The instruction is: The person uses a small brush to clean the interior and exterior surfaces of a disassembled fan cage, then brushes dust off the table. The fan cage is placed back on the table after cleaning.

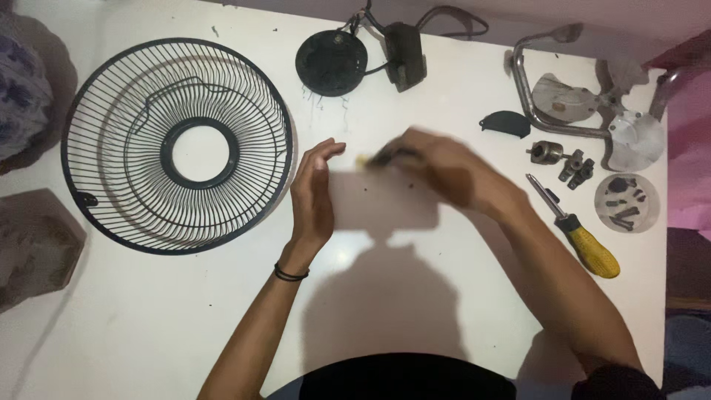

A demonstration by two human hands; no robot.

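My left hand (313,194) rests on its edge on the white table (163,326), palm facing right, fingers together and slightly curled, holding nothing. My right hand (444,169) is blurred, just to the right of it, closed on a small dark tool with a pale tip (364,158) that points at my left fingers. What the tool is cannot be told. A black wire fan guard (178,146) lies flat to the left of my left hand.
A black round motor part (331,62) with a wired block (405,56) lies at the far edge. To the right are a metal fan blade and bracket (592,104), a black cap (505,123), small metal parts (563,159), a dish of screws (626,202) and a yellow-handled screwdriver (581,241).
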